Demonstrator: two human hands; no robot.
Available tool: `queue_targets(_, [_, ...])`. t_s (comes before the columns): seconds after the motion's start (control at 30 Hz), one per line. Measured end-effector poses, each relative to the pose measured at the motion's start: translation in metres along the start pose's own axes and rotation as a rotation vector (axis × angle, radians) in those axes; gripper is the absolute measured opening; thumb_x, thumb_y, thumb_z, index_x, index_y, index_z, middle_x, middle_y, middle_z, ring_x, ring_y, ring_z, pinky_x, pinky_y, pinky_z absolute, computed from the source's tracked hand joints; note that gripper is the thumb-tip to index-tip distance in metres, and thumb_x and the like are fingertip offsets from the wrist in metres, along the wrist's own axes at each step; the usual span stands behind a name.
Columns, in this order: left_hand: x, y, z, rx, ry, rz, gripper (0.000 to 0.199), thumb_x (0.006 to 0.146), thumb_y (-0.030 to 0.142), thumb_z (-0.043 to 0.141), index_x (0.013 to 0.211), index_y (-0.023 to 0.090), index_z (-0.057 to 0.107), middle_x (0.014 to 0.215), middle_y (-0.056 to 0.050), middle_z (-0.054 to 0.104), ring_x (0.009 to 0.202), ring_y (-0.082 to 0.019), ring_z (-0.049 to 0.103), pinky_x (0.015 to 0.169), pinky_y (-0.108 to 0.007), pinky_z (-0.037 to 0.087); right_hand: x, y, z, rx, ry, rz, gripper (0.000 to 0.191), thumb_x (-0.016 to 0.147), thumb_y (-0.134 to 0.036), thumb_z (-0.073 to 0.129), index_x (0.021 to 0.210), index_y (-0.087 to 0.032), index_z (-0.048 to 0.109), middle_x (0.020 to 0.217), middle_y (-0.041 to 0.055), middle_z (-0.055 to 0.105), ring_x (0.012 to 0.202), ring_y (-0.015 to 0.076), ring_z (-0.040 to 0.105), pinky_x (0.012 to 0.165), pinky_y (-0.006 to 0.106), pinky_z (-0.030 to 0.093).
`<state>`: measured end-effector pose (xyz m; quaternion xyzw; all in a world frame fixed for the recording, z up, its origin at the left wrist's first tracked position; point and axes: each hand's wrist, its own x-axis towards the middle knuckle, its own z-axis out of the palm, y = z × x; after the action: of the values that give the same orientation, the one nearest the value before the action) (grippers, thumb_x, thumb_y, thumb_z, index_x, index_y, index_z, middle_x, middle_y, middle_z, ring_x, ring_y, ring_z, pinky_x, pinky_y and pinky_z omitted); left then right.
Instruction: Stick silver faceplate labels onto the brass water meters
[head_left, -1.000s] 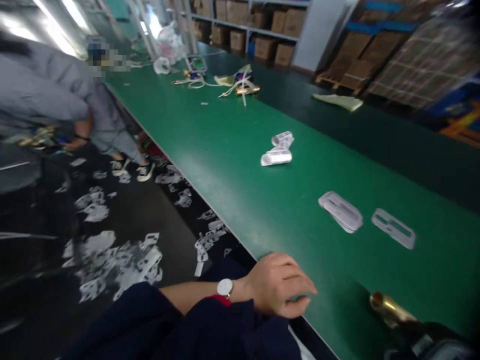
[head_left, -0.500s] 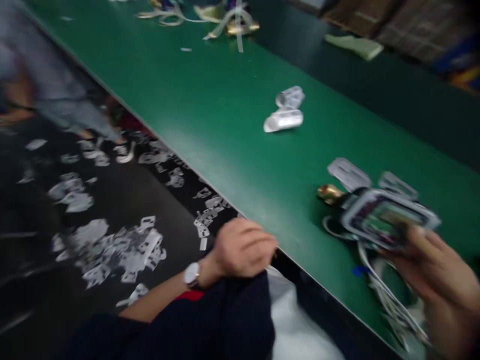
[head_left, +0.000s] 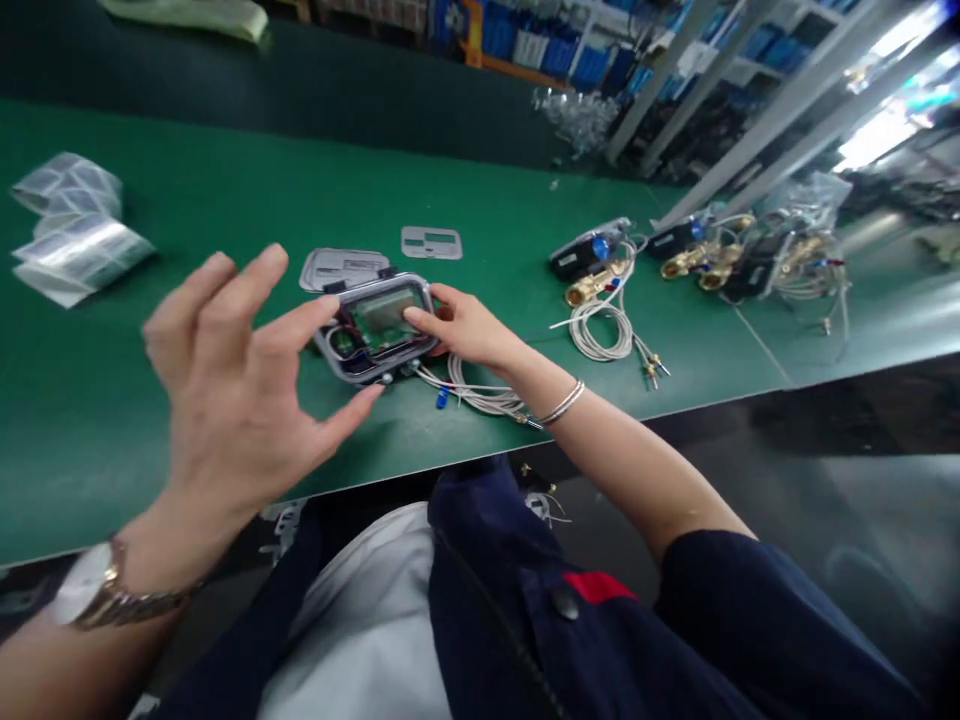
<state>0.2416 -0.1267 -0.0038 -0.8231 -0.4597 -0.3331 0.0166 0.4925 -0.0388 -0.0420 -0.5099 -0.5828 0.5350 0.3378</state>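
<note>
An electronic meter (head_left: 352,355) with a clear-rimmed rectangular case sits on the green table in front of me, its circuit board and wires showing inside. My right hand (head_left: 457,325) grips the case's right edge, thumb over the display and the other fingers partly hidden behind it. At the left side, my left hand (head_left: 244,375) is open with fingers spread; its index fingertip overlaps the upper left corner and its thumb is near the lower edge. Whether these touch the case, I cannot tell. Coiled grey cables (head_left: 480,395) run from the meter under my right wrist, with a blue tag (head_left: 443,396) beside them.
Grey cut-out label plates (head_left: 431,243) lie behind the meter. A curled strip of silvery labels (head_left: 82,235) is at the left. To the right stand more meters (head_left: 589,255) with brass fittings and cables. The table's front edge (head_left: 420,468) runs close to my body.
My view has swung to the right. My left hand has come from beside the table's front edge to the meter's left side, its fingers now spread. The right hand still holds the meter.
</note>
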Motion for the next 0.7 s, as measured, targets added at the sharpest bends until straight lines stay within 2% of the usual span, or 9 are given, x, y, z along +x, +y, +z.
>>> queue_targets(0.1, [0.023,0.023,0.037,0.082,-0.024,0.071,0.082,0.091,0.053,0.074,0.156,0.014,0.042,0.173,-0.004,0.024,0.158,-0.042,0.021,0.130,-0.066,0.025,-0.047,-0.012,-0.043,-0.058,0.038,-0.211,0.059,0.090,-0.035,0.081,0.141,-0.015,0.058,0.117,0.0088,0.071,0.098,0.0178,0.070,0.084,0.030,0.059])
queue_targets(0.23, [0.041,0.080,0.083,-0.049,-0.165,0.272,0.080,0.090,0.047,0.076,0.157,0.019,0.041,0.171,-0.008,0.032,0.158,-0.038,0.028,0.129,-0.062,0.032,-0.165,-0.003,-0.137,0.075,0.033,-0.279,0.040,0.095,-0.038,0.075,0.128,-0.017,0.071,0.113,0.0099,0.076,0.103,0.0209,0.072,0.087,0.033,0.059])
queue_targets(0.3, [0.048,0.116,0.112,-0.126,-0.368,0.379,0.083,0.091,0.047,0.075,0.158,0.017,0.037,0.171,-0.013,0.030,0.160,-0.036,0.024,0.130,-0.059,0.032,-0.228,0.032,-0.181,0.206,0.340,-0.216,0.039,0.087,-0.046,0.082,0.110,-0.016,0.077,0.095,0.0099,0.077,0.091,0.0233,0.074,0.078,0.035,0.060])
queue_targets(0.37, [0.055,0.148,0.144,-0.138,-0.560,0.441,0.087,0.093,0.049,0.072,0.161,0.014,0.031,0.173,-0.014,0.025,0.162,-0.034,0.021,0.131,-0.056,0.030,-0.281,0.086,-0.212,0.436,0.955,-0.076,0.045,0.069,-0.056,0.093,0.085,-0.017,0.076,0.059,-0.0008,0.061,0.066,0.0181,0.066,0.067,0.032,0.057])
queue_targets(0.4, [0.059,0.161,0.159,-0.117,-0.628,0.458,0.088,0.093,0.049,0.070,0.163,0.014,0.029,0.174,-0.012,0.022,0.162,-0.033,0.020,0.131,-0.055,0.029,-0.301,0.117,-0.222,0.481,1.143,-0.037,0.043,0.076,-0.060,0.086,0.082,-0.020,0.071,0.051,-0.0065,0.048,0.059,0.0135,0.059,0.063,0.027,0.055])
queue_targets(0.47, [0.065,0.182,0.184,-0.058,-0.715,0.476,0.090,0.095,0.048,0.067,0.166,0.014,0.023,0.175,-0.010,0.018,0.162,-0.032,0.020,0.132,-0.053,0.027,-0.331,0.184,-0.229,0.546,1.369,0.087,0.046,0.098,-0.063,0.060,0.076,-0.022,0.062,0.048,-0.0091,0.034,0.050,0.0094,0.048,0.057,0.021,0.049])
queue_targets(0.53, [0.072,0.196,0.202,-0.015,-0.776,0.490,0.095,0.093,0.045,0.065,0.168,0.013,0.016,0.176,-0.010,0.015,0.162,-0.032,0.018,0.132,-0.053,0.025,-0.347,0.250,-0.221,0.623,1.497,0.334,0.044,0.105,-0.057,0.052,0.085,-0.019,0.063,0.060,-0.0073,0.047,0.053,0.0086,0.050,0.056,0.022,0.049])
queue_targets(0.6, [0.078,0.207,0.213,0.002,-0.816,0.509,0.101,0.088,0.039,0.064,0.168,0.011,0.009,0.176,-0.012,0.011,0.163,-0.035,0.016,0.132,-0.055,0.024,-0.351,0.309,-0.203,0.721,1.493,0.625,0.033,0.103,-0.048,0.062,0.107,-0.015,0.066,0.090,0.0014,0.067,0.071,0.0129,0.063,0.065,0.029,0.057])
queue_targets(0.7, [0.084,0.222,0.225,-0.006,-0.822,0.527,0.104,0.082,0.033,0.059,0.169,0.012,0.005,0.176,-0.013,0.007,0.162,-0.037,0.016,0.131,-0.058,0.022,-0.345,0.382,-0.170,0.826,1.383,0.977,0.033,0.102,-0.040,0.066,0.126,-0.017,0.065,0.120,0.0087,0.068,0.098,0.0207,0.069,0.083,0.040,0.062])
